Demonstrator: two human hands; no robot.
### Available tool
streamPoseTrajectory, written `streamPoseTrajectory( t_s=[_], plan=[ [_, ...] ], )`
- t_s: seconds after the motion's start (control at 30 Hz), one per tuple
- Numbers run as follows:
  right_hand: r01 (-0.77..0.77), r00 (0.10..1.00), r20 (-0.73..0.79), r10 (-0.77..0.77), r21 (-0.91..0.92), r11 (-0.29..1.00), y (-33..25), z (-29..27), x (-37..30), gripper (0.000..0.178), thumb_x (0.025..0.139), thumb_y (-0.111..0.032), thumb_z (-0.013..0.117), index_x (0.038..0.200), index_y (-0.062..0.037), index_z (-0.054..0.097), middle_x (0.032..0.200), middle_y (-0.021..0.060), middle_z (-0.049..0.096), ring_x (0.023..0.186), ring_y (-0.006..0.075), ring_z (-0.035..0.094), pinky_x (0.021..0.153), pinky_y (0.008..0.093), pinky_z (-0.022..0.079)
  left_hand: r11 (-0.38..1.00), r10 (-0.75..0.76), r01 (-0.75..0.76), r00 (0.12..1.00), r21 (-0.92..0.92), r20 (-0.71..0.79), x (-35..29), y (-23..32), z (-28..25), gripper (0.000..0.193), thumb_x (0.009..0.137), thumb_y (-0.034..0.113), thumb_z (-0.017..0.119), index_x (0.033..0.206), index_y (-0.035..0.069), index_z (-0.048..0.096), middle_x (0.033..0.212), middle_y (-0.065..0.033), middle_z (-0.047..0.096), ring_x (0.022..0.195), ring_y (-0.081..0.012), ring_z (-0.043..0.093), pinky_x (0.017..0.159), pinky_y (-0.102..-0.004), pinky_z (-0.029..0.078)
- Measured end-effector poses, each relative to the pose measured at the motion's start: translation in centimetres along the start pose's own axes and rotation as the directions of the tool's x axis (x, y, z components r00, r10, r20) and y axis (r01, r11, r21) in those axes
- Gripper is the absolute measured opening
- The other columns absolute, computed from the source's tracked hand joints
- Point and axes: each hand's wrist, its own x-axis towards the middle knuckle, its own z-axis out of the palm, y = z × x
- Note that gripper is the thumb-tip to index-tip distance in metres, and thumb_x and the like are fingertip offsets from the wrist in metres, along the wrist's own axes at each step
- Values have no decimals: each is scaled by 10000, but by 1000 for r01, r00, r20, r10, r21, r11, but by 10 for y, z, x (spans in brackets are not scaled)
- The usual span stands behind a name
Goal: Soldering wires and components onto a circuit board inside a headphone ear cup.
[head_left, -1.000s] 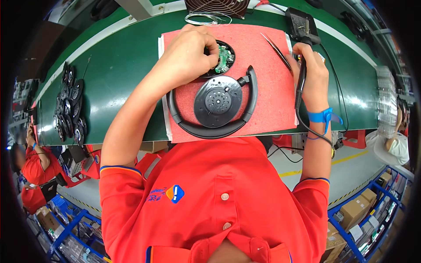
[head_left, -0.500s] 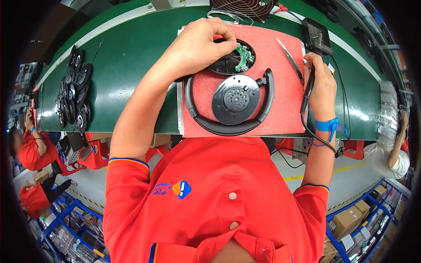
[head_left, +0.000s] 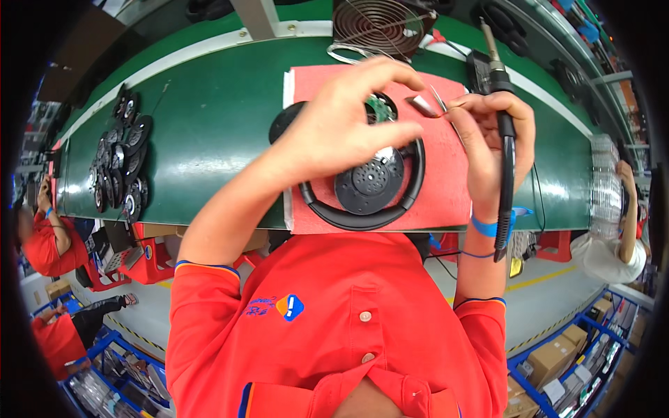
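Note:
My right hand (head_left: pixel 488 125) grips a soldering iron (head_left: pixel 500 80), its tip pointing up and its cable hanging past the wrist. Between that hand's thumb and forefinger, what looks like a pair of metal tweezers (head_left: pixel 423 105) is pinched, its prongs toward my left hand. My left hand (head_left: pixel 341 125), smeared by motion, hovers above the mat with thumb and fingers apart and nothing in it. Beneath it lies an opened black headphone ear cup with a green circuit board (head_left: pixel 380 106), partly hidden. Nearer me, the headphone's other round cup (head_left: pixel 369 182) sits inside the curved black headband (head_left: pixel 366 221).
A pink foam mat (head_left: pixel 446 188) lies under the headphones on the green bench (head_left: pixel 209 160). Several black round parts (head_left: pixel 118 160) are piled at left. A fan (head_left: pixel 380 28) and the iron's dark stand (head_left: pixel 479 70) stand behind. Clear plastic trays (head_left: pixel 605 184) are stacked at right.
My left hand has come away from the circuit board toward the right and opened. My right hand has raised the iron and moved left, lifting the tweezers off the mat.

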Motion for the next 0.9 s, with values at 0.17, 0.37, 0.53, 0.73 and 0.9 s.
streamPoseTrajectory(
  t_s=[0.17, 0.37, 0.53, 0.73, 0.9],
  plan=[
    [11, 999, 48, -20, 172, 985, 7, 25, 5, 376, 781, 157, 616, 1059, -35, 451, 850, 92, 611, 823, 166, 638, 765, 272, 528, 940, -264, 238, 961, -244, -81, -7, 6, 9, 199, 797, 105, 668, 959, 1, 621, 853, -71, 653, 791, -139, 623, 721, -272, 503],
    [-123, 992, 29, 119, 233, 965, 15, 36, 1, 369, 809, 113, 610, 1095, -56, 447, 853, 86, 610, 836, 159, 615, 791, 288, 490, 794, -436, 394, 900, -463, 19, -7, 0, -1, 164, 836, 73, 652, 961, -25, 612, 810, -62, 651, 741, -92, 617, 672, -223, 508],
    [-64, 997, -19, 73, 310, 949, 11, 40, 5, 398, 809, 107, 610, 1120, -61, 427, 860, 96, 618, 835, 167, 612, 781, 286, 484, 713, -487, 461, 868, -528, 101, -4, -5, -5, 230, 814, 59, 676, 1016, -16, 596, 870, -40, 640, 796, -97, 615, 761, -219, 489],
    [43, 997, -76, -26, 231, 972, 19, 42, 7, 354, 788, 68, 663, 1066, -32, 466, 837, 71, 624, 774, 122, 619, 697, 231, 497, 772, -495, 478, 866, -418, 75, -3, -4, -9, 188, 796, 107, 691, 932, -10, 636, 818, -46, 661, 733, -71, 601, 652, -215, 482],
    [52, 995, 90, -49, -24, 998, 23, 29, -5, 316, 760, 81, 664, 1006, -40, 507, 850, 55, 616, 770, 106, 594, 672, 213, 464, 875, -481, 484, 872, -14, 90, -5, 8, -16, 92, 808, 75, 656, 837, -10, 639, 774, 3, 641, 695, -48, 583, 625, -198, 469]
  ],
)
